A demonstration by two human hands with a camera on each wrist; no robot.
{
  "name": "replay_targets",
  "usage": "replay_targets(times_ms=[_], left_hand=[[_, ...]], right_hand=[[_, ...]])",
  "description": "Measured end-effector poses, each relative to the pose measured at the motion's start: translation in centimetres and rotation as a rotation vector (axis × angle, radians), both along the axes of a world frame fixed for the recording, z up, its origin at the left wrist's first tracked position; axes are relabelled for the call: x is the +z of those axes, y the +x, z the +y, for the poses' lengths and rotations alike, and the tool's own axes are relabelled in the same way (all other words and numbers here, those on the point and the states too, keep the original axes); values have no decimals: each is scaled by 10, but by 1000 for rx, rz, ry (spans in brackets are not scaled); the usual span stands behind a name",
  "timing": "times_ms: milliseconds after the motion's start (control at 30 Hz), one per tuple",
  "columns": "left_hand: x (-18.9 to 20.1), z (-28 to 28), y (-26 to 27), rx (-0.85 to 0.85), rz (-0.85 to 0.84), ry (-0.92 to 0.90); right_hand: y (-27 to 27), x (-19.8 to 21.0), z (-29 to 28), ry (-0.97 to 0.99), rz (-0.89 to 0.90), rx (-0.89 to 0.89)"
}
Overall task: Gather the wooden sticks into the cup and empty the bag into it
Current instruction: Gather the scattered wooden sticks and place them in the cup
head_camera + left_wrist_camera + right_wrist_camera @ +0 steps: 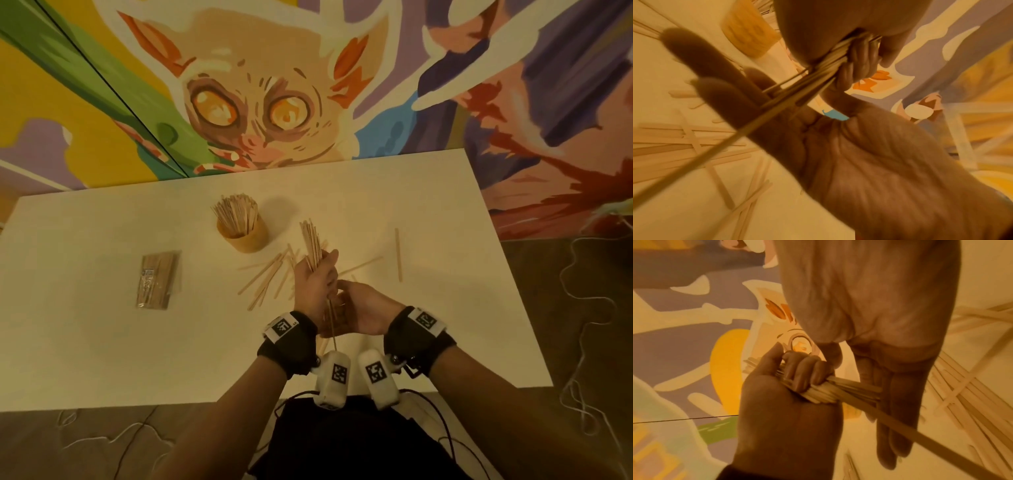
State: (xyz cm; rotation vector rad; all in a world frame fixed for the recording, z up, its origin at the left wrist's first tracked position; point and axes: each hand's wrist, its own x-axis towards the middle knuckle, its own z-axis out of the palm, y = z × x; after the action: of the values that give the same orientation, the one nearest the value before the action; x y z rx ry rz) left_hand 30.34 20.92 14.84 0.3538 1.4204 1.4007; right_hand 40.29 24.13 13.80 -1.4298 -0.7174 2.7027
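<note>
— Though blurred in the wrist views, plainly a bundle of wooden sticks (312, 245), upright above the middle of the tabletop (102, 342), gripped by the left hand (313, 281).

— Gripped how?

— With fingers (805, 369) curled tight round the lower half, thumb on the other side. One long stick hanging lower than the rest, down toward the wrists.

— And the right hand (363, 306)?

— Just below the left, toward the near edge. Palm flat, fingers (890, 418) straight and close together, laid against the bundle's lower ends. Holding nothing.

— The cup (244, 233)?

— Farther back, left of the bundle, toward the far edge. Upright, packed with sticks fanning out above the rim.

— Anything lying flat?

— A scatter of loose sticks (267, 277) between cup and hands, crossing one another. A single stick (398, 255) well apart to the right, pointing toward the far edge.

— The bag (157, 279)?

— Flat toward the left edge, well apart from both hands. Clear, full of sticks, with a small label.

— Beyond the tabletop?

— A painted wall (513, 102) behind the far edge, with a wide-eyed animal.
</note>
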Motion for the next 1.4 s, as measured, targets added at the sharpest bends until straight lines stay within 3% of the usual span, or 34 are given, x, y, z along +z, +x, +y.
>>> replay_targets(times_ms=[200, 433, 567, 733, 1000, 1200, 1300, 1400], left_hand=[[2, -4, 4, 18, 63, -56], [8, 5, -17, 83, 200, 92], [4, 0, -14, 38, 265, 61], [1, -4, -5, 33, 284, 66], [-1, -4, 1, 27, 289, 47], [1, -5, 1, 53, 201, 62], [3, -3, 1, 49, 163, 73], [-7, -6, 4, 42, 129, -14]], right_hand=[[-2, -9, 0, 33, 62, -133], [14, -18, -17, -38, -113, 263], [22, -20, -12, -108, 17, 258], [22, -25, -17, -66, 2, 280], [23, -19, -11, 1, 85, 130], [28, -22, -13, 114, 94, -8], [29, -24, -20, 30, 96, 4], [29, -20, -13, -48, 171, -104]])
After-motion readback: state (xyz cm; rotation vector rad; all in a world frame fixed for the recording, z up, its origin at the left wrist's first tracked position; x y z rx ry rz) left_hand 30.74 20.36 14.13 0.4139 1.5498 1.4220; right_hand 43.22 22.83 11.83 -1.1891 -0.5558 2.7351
